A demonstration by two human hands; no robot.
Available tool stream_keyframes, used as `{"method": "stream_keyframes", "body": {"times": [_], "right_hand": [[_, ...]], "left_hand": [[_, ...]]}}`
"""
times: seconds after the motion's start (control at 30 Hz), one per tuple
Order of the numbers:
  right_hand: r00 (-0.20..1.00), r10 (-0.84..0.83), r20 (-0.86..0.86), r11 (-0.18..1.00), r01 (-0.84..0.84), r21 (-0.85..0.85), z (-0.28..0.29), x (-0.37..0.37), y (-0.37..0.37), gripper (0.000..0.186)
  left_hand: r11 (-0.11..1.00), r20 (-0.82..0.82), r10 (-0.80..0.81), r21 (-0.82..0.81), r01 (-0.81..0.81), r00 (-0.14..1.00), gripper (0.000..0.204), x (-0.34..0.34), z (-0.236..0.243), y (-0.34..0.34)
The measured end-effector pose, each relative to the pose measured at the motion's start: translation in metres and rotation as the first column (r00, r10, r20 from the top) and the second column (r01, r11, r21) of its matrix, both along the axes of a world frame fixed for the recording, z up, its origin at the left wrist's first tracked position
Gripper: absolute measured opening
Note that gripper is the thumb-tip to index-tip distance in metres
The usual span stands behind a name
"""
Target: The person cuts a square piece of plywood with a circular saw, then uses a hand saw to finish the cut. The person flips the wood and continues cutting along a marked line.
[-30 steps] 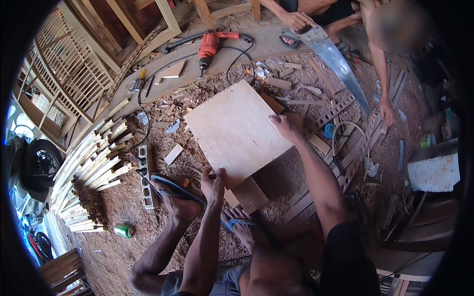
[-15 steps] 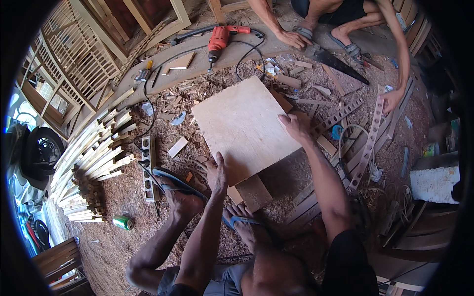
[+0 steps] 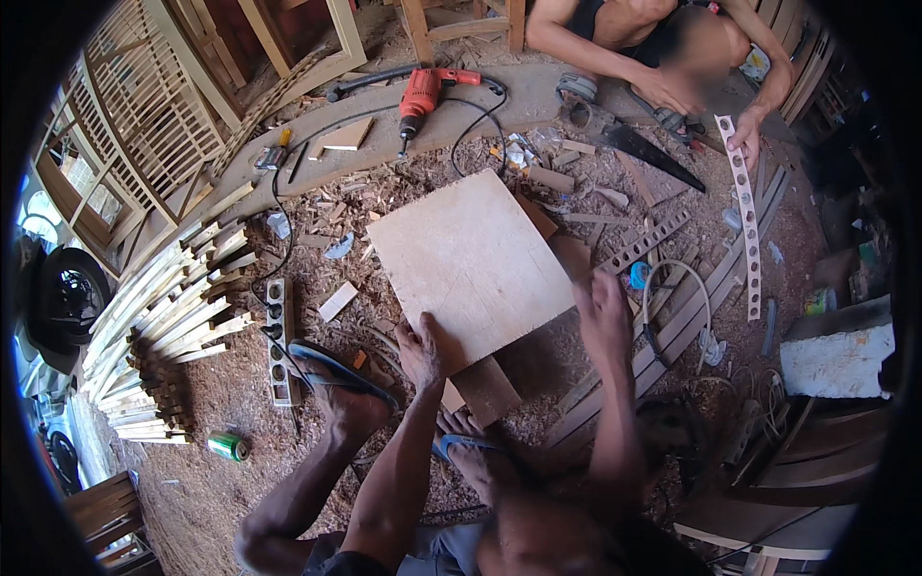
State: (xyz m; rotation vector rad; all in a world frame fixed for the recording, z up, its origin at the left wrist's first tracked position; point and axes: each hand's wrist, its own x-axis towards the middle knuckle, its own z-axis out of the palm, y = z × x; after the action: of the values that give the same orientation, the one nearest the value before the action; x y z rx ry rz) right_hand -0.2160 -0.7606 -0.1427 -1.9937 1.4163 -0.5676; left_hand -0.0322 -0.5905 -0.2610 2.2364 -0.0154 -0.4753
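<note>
One flat, squarish wooden board (image 3: 475,264)

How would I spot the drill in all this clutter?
Start at the big pale board in the left hand. Look past its far corner, slightly left, to the grey strip beyond the shavings, where the drill lies. Its bright red body and black front set it apart from the pale scrap to its left.
</note>
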Motion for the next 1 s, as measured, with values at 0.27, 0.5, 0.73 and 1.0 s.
{"method": "stream_keyframes", "body": {"times": [0.27, 0.5, 0.73, 1.0], "right_hand": [[0.679, 0.158, -0.717, 0.969, -0.245, -0.019, 0.037, -0.154, 0.174, 0.042], [0.408, 0.374, -0.833, 0.878, -0.444, 0.177, -0.021, -0.208, 0.153, 0.025], [0.200, 0.809, -0.553, 0.587, -0.330, 0.739, -0.091, -0.199, 0.097, 0.032], [0.175, 0.587, -0.790, 0.795, -0.309, 0.522, 0.073, -0.238, 0.109, 0.037]], "left_hand": [[0.976, -0.113, 0.036, -0.210, -0.059, 0.993, 0.057, 0.004, -0.015, 0.004], [0.954, -0.188, -0.099, -0.298, 0.039, 0.977, 0.052, 0.019, -0.015, 0.014], [0.928, -0.365, -0.291, -0.334, 0.167, 0.884, 0.053, 0.049, -0.020, 0.021], [0.903, -0.394, -0.296, -0.411, 0.121, 0.870, 0.053, 0.048, -0.024, 0.020]]}}
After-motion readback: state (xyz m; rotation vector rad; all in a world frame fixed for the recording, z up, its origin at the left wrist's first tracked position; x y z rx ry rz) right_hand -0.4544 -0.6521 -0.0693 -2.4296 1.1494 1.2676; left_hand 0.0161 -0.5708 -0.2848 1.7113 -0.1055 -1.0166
